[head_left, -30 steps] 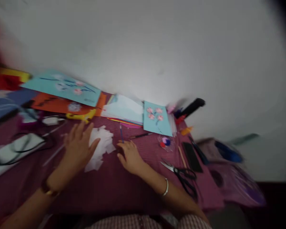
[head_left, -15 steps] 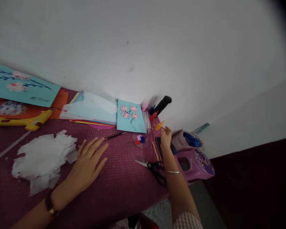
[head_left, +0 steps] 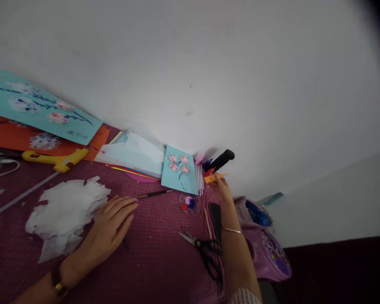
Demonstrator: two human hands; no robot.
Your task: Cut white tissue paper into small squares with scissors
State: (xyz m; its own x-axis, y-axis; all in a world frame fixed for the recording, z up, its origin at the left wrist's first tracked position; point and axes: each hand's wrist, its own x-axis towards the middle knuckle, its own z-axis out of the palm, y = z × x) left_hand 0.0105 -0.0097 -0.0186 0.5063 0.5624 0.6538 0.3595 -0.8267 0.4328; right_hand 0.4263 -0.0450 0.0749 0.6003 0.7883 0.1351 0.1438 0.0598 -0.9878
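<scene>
My left hand (head_left: 109, 230) lies flat and open on the maroon cloth (head_left: 152, 261), its fingers beside a heap of torn white tissue paper (head_left: 63, 213). A blue pen tip pokes out under that hand. My right hand (head_left: 221, 190) reaches far to the table's back right edge and pinches a small orange glue bottle (head_left: 213, 178). Beside it lie a light blue card with pink flowers (head_left: 180, 174), a black phone (head_left: 215, 215), a thin wooden stick (head_left: 207, 223) and black scissors (head_left: 204, 249).
A white wall rises right behind the table. A yellow glue gun (head_left: 55, 159), large teal (head_left: 44, 107) and orange sheets and a stack of coloured paper (head_left: 133, 154) line the back. A brush (head_left: 154, 194), pom-poms (head_left: 187, 203), a black tool (head_left: 222, 159) and a purple bag (head_left: 269, 253) are nearby.
My right hand went from the middle of the cloth out to the back right edge and closed on the orange bottle. My left hand slid off the tissue heap and now rests beside it.
</scene>
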